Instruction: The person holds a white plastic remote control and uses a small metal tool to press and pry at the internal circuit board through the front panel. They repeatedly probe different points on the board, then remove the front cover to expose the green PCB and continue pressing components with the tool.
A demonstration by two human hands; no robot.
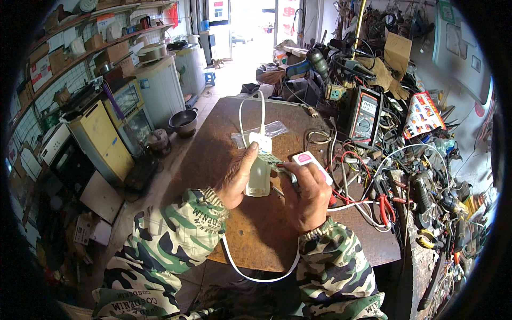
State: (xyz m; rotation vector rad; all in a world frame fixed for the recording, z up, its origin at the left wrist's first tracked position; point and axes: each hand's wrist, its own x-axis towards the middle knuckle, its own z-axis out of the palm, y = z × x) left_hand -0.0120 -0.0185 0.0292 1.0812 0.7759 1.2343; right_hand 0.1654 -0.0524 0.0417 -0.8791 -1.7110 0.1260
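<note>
My left hand is closed around an opened, narrow white plastic housing, thumb on top, over the middle of the table. A white cable loops up from the housing's far end. At its right edge shows a small pale green part, perhaps a circuit board. My right hand is closed beside it, fingers bent around a small greyish metal thing whose kind I cannot make out. Just beyond that hand lies a white plastic piece with a pink label, partly covered by the fingers.
A clear plastic bag lies on the brown table behind the housing. To the right are a multimeter, red-handled pliers, tangled wires and heaped tools. Another white cable hangs over the table's near edge. Appliances and shelves line the left wall.
</note>
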